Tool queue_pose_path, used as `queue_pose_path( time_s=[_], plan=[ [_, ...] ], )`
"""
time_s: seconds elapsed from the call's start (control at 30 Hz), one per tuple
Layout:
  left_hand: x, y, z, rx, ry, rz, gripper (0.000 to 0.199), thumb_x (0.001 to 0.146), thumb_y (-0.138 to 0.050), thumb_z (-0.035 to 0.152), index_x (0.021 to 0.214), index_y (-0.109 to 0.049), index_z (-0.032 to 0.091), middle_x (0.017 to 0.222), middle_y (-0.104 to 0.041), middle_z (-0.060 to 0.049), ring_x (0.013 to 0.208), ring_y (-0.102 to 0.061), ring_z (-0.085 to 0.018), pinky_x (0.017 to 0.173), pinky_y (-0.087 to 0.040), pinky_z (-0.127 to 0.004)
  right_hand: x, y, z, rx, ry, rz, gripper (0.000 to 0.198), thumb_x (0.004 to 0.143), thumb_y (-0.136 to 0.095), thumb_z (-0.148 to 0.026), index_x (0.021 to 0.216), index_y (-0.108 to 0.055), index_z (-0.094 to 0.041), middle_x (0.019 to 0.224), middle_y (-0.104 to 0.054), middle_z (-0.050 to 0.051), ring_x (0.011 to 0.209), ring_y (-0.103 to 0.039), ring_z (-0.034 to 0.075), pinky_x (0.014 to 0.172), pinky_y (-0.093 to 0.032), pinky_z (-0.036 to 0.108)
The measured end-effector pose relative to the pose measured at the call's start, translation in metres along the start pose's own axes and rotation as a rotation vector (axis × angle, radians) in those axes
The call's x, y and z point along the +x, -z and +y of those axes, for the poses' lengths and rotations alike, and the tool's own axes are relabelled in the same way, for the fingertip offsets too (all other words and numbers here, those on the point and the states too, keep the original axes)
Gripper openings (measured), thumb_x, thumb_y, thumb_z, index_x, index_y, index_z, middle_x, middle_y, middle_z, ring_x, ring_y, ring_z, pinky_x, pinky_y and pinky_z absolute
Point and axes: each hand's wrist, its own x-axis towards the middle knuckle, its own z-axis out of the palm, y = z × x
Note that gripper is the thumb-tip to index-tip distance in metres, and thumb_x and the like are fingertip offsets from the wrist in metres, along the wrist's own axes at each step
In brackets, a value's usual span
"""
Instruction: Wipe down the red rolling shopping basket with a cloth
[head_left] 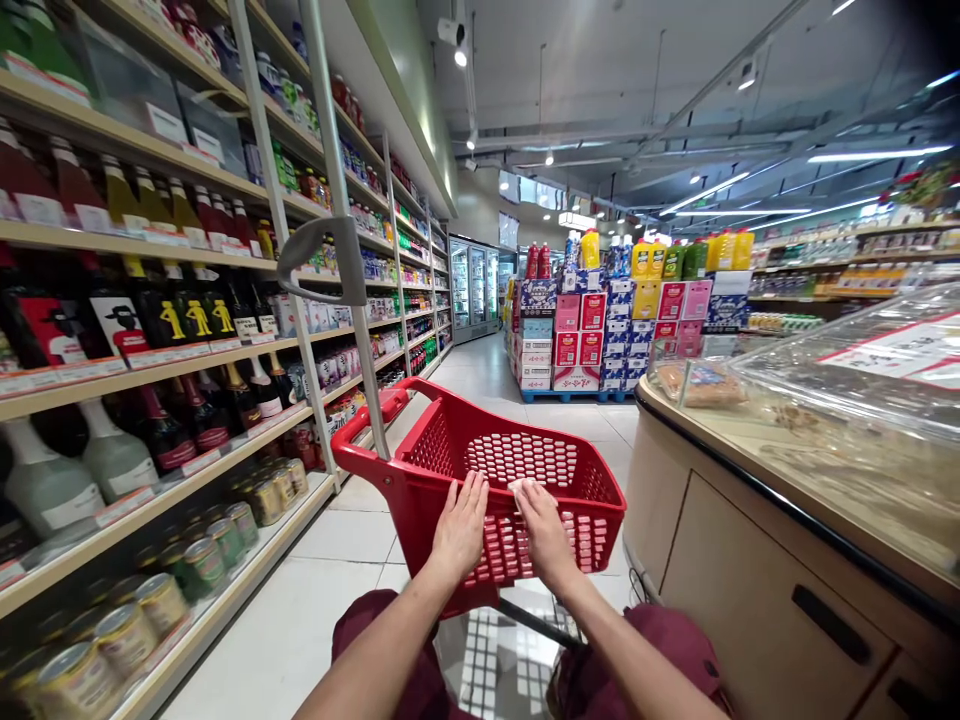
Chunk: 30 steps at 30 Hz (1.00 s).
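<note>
A red plastic shopping cart (pixel 426 540) with perforated basket walls stands right in front of me. My left hand (pixel 460 522) lies flat against the basket's near side, its fingers stretched up to the rim. On that same rim, a little to the right, my right hand (pixel 541 520) bends its fingers over a small white cloth or tissue (pixel 517 485). Most of the white piece is hidden beneath the fingers. A metal pole with a grey loop handle (pixel 356 262) rises from the cart's left end. The visible part of the basket's inside shows no goods.
Shelves of bottles and cans (pixel 202 345) line the left side. At right, close to the cart, is a wooden counter (pixel 750 560) with a clear cover. Stacked drink boxes (pixel 577 345) stand on a blue pallet ahead. Glass-door fridges (pixel 474 285) are farther back.
</note>
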Motion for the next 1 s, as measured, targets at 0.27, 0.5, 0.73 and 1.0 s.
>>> queue_pose_path(
  time_s=[0.27,0.5,0.73,1.0],
  plan=[
    [-0.009,0.002,-0.027,0.042,0.059,0.042,0.067,0.069,-0.037,0.013,0.133,-0.022,0.005,0.142,-0.017,-0.012,0.131,-0.006,-0.022,0.107,-0.008,-0.042,-0.021,0.015,0.054,-0.199,-0.305,0.067,0.053,0.074,-0.027,0.001,0.122,-0.047,-0.012,0.126,-0.046,0.014,0.123,-0.032,0.026,0.097,-0.031,0.048],
    [-0.013,0.003,-0.027,0.047,0.065,0.056,0.065,0.070,-0.037,0.015,0.133,-0.023,0.006,0.142,-0.019,-0.011,0.131,-0.008,-0.022,0.107,-0.010,-0.041,-0.006,-0.002,0.015,-0.058,0.007,-0.053,0.063,0.070,-0.028,0.004,0.125,-0.043,-0.022,0.130,-0.043,0.004,0.124,-0.032,0.018,0.100,-0.031,0.041],
    [-0.021,0.005,-0.038,0.068,0.050,0.061,0.065,0.070,-0.037,0.015,0.133,-0.023,0.005,0.142,-0.019,-0.011,0.131,-0.009,-0.022,0.107,-0.009,-0.040,0.001,-0.007,0.004,-0.083,-0.184,0.040,0.060,0.070,-0.026,0.004,0.122,-0.047,-0.018,0.126,-0.047,0.008,0.123,-0.033,0.021,0.099,-0.030,0.044],
    [-0.026,0.007,-0.060,0.115,0.130,0.150,0.066,0.068,-0.037,0.012,0.133,-0.024,0.006,0.141,-0.024,-0.012,0.131,-0.010,-0.021,0.106,-0.008,-0.041,0.007,0.000,-0.002,-0.071,-0.127,-0.032,0.061,0.069,-0.026,0.006,0.121,-0.048,-0.018,0.126,-0.047,0.008,0.124,-0.032,0.020,0.099,-0.031,0.043]
  ],
)
